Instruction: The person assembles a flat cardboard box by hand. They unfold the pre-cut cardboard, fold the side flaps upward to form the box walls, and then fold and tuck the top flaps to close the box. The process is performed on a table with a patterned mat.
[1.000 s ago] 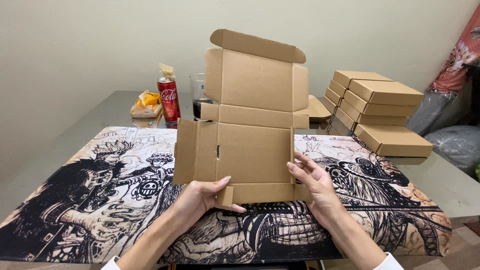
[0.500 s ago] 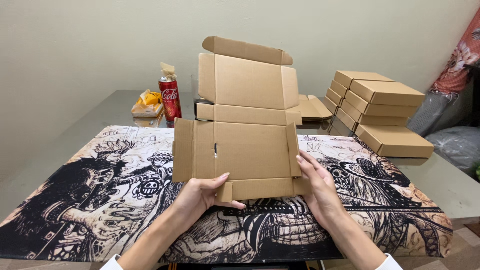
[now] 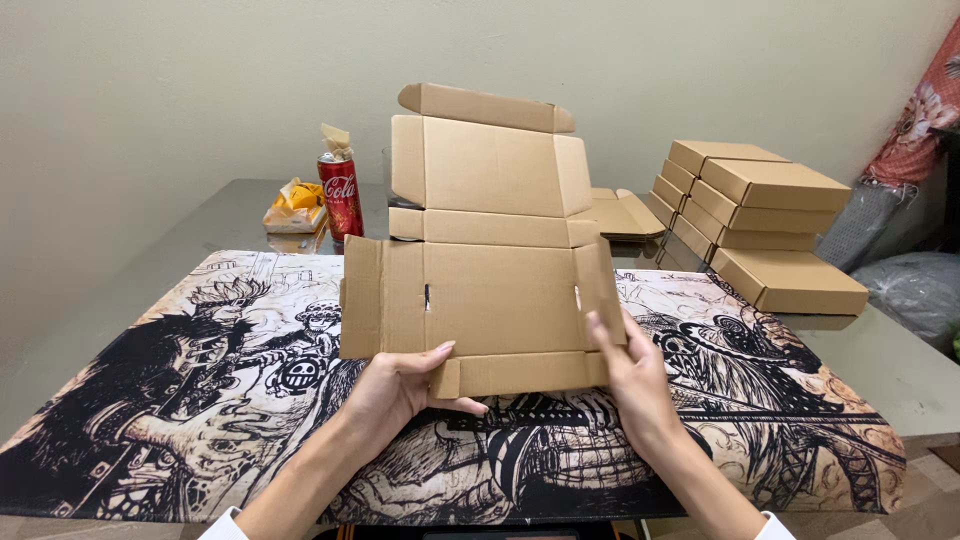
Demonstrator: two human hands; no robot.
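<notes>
Folding the flat brown cardboard box [image 3: 495, 300] at the mat's near edge: left hand [image 3: 400, 390] grips the front flap, right hand [image 3: 630, 375] pinches the right side; side flaps likely need standing up next.

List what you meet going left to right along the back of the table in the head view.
Yellow snack packet → red drink can → upright flap of the unfolded cardboard box → flat cardboard blank → stack of folded cardboard boxes.
</notes>
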